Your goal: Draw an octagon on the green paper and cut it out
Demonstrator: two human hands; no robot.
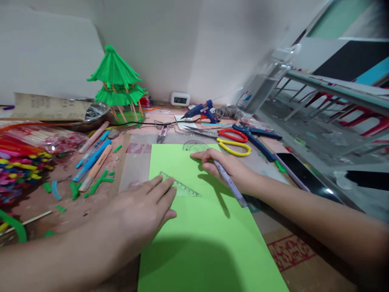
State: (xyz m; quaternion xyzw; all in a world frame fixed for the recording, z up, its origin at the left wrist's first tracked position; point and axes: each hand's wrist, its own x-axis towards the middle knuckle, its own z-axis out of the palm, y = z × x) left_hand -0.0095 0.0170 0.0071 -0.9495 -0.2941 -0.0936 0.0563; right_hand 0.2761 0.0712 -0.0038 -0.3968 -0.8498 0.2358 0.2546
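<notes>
A sheet of light green paper (pixel 194 247) lies in front of me. On it is a clear set square (pixel 188 191), its left part covered by the spread fingers of my left hand (pixel 146 207), which lie flat on it and the paper. My right hand (pixel 221 164) holds a purple pen (pixel 229 182), whose rear end slants back toward me; the tip is hidden in the hand. Its index finger stretches out to the lower edge of a clear protractor (pixel 196 146) at the far end of the paper.
Behind the paper lie red-and-yellow scissors (pixel 234 142), blue pliers (pixel 258 138) and a blue glue gun (pixel 200 111). A phone (pixel 299 172) rests at right. Left are pens (pixel 92 160), green scraps (pixel 100 181), pipe cleaners (pixel 24 162) and a green pagoda model (pixel 118 85).
</notes>
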